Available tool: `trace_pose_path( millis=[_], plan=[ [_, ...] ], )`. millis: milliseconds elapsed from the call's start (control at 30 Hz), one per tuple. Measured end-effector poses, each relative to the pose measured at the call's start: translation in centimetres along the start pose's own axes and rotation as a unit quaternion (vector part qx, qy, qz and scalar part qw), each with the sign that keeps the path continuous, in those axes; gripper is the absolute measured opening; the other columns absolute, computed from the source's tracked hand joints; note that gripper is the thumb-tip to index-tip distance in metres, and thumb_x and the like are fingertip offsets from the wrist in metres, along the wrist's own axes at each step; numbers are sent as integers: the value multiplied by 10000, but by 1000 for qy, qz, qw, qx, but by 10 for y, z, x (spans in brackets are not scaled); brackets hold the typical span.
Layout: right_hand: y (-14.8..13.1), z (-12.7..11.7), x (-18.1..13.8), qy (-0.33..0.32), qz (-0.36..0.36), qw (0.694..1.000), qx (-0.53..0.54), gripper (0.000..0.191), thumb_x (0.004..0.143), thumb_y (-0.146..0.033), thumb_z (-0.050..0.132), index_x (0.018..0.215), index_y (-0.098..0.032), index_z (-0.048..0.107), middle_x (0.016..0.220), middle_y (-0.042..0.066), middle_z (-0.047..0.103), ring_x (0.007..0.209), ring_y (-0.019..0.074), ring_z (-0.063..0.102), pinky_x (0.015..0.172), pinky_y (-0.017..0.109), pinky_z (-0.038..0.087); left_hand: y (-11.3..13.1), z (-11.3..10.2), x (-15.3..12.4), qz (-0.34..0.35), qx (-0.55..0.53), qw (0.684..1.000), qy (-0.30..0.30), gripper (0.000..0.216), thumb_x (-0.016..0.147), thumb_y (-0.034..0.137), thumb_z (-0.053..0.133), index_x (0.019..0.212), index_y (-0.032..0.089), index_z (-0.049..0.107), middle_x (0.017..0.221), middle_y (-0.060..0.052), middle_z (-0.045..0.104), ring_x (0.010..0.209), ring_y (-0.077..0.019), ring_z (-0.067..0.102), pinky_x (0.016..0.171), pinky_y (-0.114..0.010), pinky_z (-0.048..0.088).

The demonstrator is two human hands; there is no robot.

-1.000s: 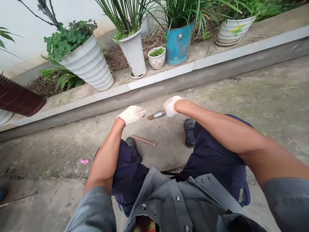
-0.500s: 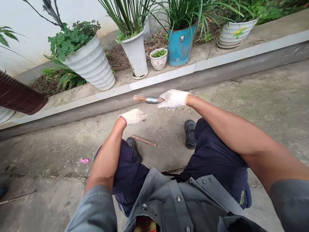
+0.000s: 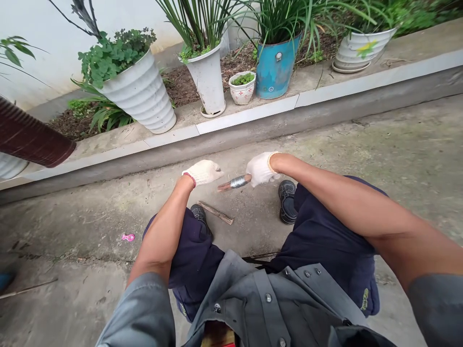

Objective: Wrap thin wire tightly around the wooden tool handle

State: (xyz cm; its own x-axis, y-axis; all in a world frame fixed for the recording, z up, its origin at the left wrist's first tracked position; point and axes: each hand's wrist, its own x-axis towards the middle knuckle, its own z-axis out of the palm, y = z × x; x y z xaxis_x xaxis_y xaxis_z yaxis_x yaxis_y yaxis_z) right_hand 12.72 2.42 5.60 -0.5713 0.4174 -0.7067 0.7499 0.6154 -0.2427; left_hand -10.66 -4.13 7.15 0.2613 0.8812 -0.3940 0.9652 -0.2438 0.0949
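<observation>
My right hand (image 3: 261, 168), in a white knit glove, is closed around one end of a wooden stick (image 3: 224, 186). Silvery wire (image 3: 238, 181) is wound in a tight band about the stick's middle, and the free end points left and slightly down. To the left, my gloved left hand (image 3: 203, 172) has its fingers pressed together, close to the stick's free end but apart from it. Whatever those fingers pinch is too small to make out. Below, between my shoes, a second wooden stick (image 3: 216, 212) appears over the concrete; whether it rests there or hangs I cannot tell.
A low ledge (image 3: 249, 120) crosses in front, bearing a ribbed white planter (image 3: 144, 91), a tall white pot (image 3: 208, 79), a small patterned pot (image 3: 242, 91) and a blue bucket (image 3: 277, 67). A pink object (image 3: 128, 237) lies on the ground at left.
My right hand has come down and nearer with the wire-wound stick, which now tilts. My left hand has barely shifted. The lower stick has turned, showing a broader, greyer face.
</observation>
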Motion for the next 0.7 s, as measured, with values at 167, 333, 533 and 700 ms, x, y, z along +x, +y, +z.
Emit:
trace_pose_path(
  millis=[167, 333, 533, 700],
  plan=[
    [2, -11, 15, 170, 88, 977, -94, 249, 800, -271, 758, 1005, -140, 814, 1033, 226, 783, 1024, 389, 766, 875, 464, 582, 14, -4, -3, -31, -37, 999, -25, 455, 972, 510, 487, 802, 197, 769, 676, -75, 647, 639, -213, 547, 636, -356, 336],
    [4, -19, 10, 215, 90, 971, -57, 358, 909, -385, 689, 1112, -114, 806, 1051, 236, 772, 1060, 364, 753, 894, 411, 561, 16, -6, -5, -25, -69, 997, -17, 427, 975, 463, 477, 764, 211, 751, 679, -50, 625, 646, -206, 540, 655, -347, 363],
    [7, -26, -7, 209, 17, 976, 60, 394, 974, -555, 631, 1061, -186, 739, 829, 99, 753, 692, 221, 730, 641, 305, 536, 5, -6, -5, -34, -89, 995, -10, 411, 964, 486, 489, 780, 205, 727, 695, -39, 609, 658, -198, 529, 651, -340, 366],
    [6, -22, -16, 160, -75, 952, 252, 330, 923, -486, 770, 1020, -193, 655, 790, 37, 735, 574, 136, 671, 503, 230, 507, -8, -2, -2, -42, -122, 992, 3, 368, 941, 495, 521, 826, 211, 724, 787, -43, 668, 724, -210, 566, 640, -331, 373]
  ],
)
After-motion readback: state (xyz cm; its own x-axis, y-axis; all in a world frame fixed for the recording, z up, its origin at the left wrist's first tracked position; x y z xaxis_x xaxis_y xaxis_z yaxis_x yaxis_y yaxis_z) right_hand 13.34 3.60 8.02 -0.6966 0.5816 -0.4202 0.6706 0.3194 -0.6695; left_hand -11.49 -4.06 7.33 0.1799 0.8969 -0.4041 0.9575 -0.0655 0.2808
